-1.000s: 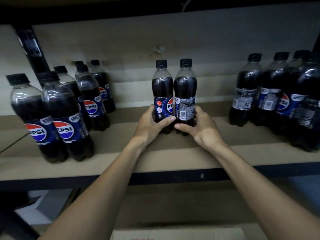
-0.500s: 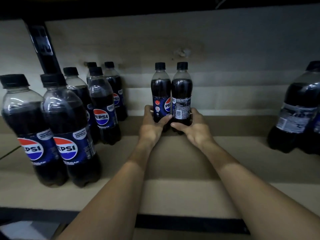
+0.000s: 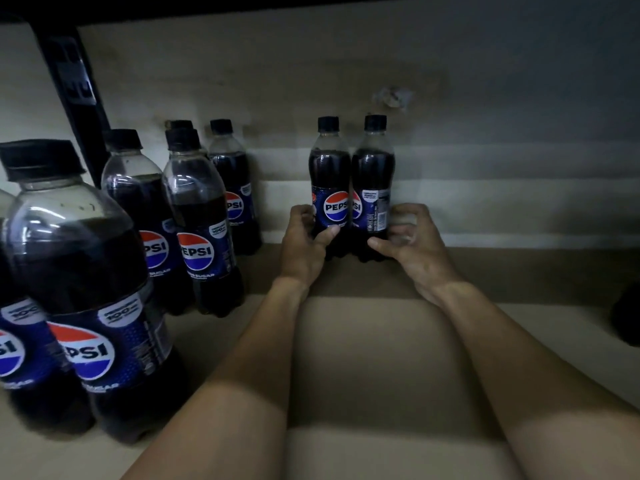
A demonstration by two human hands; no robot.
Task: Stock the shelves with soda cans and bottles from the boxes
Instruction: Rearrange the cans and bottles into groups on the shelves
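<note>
Two Pepsi bottles with black caps stand upright side by side at the back of the cardboard-lined shelf, close to the rear wall. My left hand grips the left bottle low down, thumb across its front. My right hand holds the right bottle near its base. Its thumb lies on the front and its curled, slightly blurred fingers are at the bottle's right side. Both forearms reach in over the shelf.
Several more Pepsi bottles stand in a cluster on the left, the nearest large in view. A black upright post rises behind them. A dark bottle shows at the right edge. The shelf above is low and dark.
Both hands have slid the two bottles back toward the rear wall, and my head has come closer. The right hand's fingers now show beside the bottle instead of behind it.
</note>
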